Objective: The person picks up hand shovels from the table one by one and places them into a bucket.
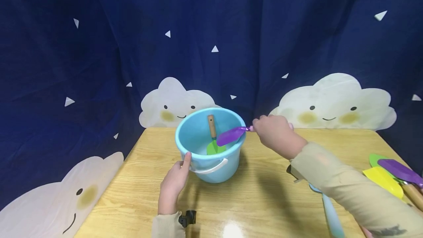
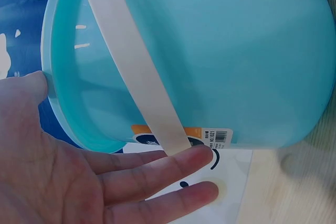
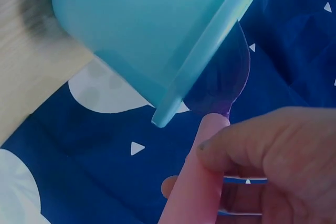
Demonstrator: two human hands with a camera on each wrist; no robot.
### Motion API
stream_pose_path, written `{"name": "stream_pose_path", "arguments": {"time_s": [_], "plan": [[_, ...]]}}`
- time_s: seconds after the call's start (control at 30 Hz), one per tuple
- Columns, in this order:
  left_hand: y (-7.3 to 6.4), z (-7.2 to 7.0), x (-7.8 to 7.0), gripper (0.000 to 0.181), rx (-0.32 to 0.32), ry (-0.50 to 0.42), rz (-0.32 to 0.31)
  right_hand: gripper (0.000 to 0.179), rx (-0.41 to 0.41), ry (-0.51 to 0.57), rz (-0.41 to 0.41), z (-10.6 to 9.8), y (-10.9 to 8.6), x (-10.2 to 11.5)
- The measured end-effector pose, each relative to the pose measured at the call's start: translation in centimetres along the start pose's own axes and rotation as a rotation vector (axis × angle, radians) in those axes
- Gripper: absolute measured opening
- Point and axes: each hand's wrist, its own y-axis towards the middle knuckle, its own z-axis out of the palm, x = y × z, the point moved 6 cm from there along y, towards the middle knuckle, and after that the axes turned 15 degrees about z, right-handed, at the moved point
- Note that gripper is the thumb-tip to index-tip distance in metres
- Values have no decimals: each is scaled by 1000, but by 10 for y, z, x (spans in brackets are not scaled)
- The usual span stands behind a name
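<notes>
A light blue bucket (image 1: 211, 164) with a white handle (image 2: 131, 61) stands upright on the table. My left hand (image 1: 174, 183) holds its near left side, thumb over the rim and fingers along the outer wall by the handle. Inside the bucket, a green spatula (image 1: 216, 148) leans with its wooden handle up. My right hand (image 1: 275, 133) grips a purple spatula (image 1: 231, 135) by its pink handle (image 3: 197, 177). That spatula's blade reaches over the right rim into the bucket, above the green blade.
At the table's right lie another purple spatula (image 1: 400, 171), a yellow one (image 1: 384, 181) and a green one (image 1: 375, 158), overlapping. A light blue utensil (image 1: 332, 212) lies partly under my right forearm. Behind the table (image 1: 138, 186) hangs a dark blue curtain (image 1: 198, 10) with white clouds.
</notes>
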Motion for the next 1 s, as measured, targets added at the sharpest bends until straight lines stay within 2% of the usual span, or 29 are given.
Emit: {"name": "stream_pose_path", "arguments": {"time_s": [0.3,0.43,0.6,0.87,1.0], "plan": [[0,1,3,85,6,-12,-2,17,66,-79,-15,10,7,20],[0,2,5,84,3,-13,0,2,60,-132,-37,10,9,32],[1,1,5,87,-3,-11,3,6,64,-200,-83,10,14,47],[2,0,4,89,-9,-9,3,5,156,-246,-26,21,24,69],[1,-1,3,89,-14,-5,-1,5,228,-280,21,26,29,80]]}}
